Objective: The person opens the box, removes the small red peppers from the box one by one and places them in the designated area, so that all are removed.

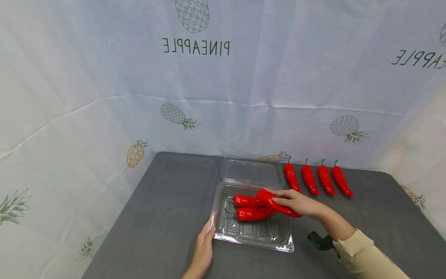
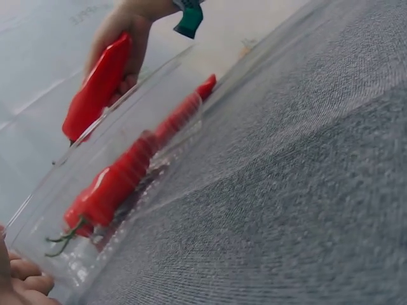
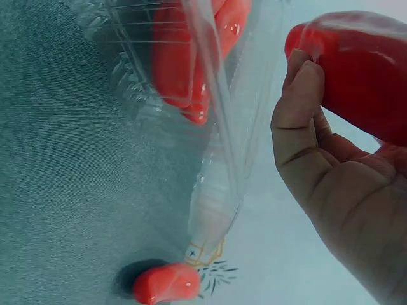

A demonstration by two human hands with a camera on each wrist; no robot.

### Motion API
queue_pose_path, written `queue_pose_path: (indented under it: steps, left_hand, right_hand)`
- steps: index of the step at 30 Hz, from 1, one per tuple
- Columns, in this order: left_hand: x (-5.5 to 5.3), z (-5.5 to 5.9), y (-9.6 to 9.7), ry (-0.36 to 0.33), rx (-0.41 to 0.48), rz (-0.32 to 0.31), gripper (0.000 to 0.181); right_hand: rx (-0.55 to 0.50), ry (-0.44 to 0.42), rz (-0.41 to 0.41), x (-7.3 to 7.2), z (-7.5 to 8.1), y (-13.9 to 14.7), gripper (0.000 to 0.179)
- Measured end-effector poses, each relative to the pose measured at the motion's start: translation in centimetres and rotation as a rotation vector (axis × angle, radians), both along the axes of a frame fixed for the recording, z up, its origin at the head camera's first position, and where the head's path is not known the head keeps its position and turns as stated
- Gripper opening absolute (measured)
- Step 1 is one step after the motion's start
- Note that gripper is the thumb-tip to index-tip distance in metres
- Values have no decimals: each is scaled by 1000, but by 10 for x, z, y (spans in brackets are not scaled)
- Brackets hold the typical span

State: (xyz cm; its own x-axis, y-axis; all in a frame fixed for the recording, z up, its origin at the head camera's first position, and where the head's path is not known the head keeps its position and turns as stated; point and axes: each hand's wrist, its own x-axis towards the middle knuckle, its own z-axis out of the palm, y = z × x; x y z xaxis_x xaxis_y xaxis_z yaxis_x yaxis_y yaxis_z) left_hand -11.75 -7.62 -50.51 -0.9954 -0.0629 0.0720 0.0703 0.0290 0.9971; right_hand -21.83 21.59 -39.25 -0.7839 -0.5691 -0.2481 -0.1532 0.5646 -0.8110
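Note:
My right hand point(image 1: 297, 202) grips a red chili pepper point(image 1: 273, 203) above a clear plastic clamshell container point(image 1: 256, 244). In the right wrist view, the thumb and fingers point(image 3: 304, 95) pinch the held pepper point(image 3: 365, 73). Two more red peppers, a rear one point(image 1: 244, 200) and a front one point(image 1: 251, 214), lie side by side inside the container, green stems to the left. At the container's left front corner, my left hand point(image 1: 203, 246) holds the rim. Its curled fingers point(image 2: 25, 273) show at the lower left of the left wrist view.
Several red peppers point(image 1: 308, 178) lie in a row at the back right of the grey table point(image 1: 167, 201). The container's lid point(image 1: 251, 171) is folded back toward the white pineapple-print curtain point(image 1: 244, 77). A dark green strap point(image 1: 320, 241) hangs by the right wrist.

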Motion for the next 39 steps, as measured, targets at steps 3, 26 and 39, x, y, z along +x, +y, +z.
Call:
queue_pose_path:
  steps: [3, 26, 39]
  left_hand:
    - [0, 0, 1, -9, 14, 14, 46]
    - [0, -7, 0, 88, 57, 19, 44]
    - [1, -4, -1, 92, 78, 2, 45]
  right_hand:
    - [-24, -27, -50, 1, -4, 6, 52]
    - [-226, -101, -447, 27, -26, 26, 58]
    - [-378, -138, -631, 35, -41, 24, 57]
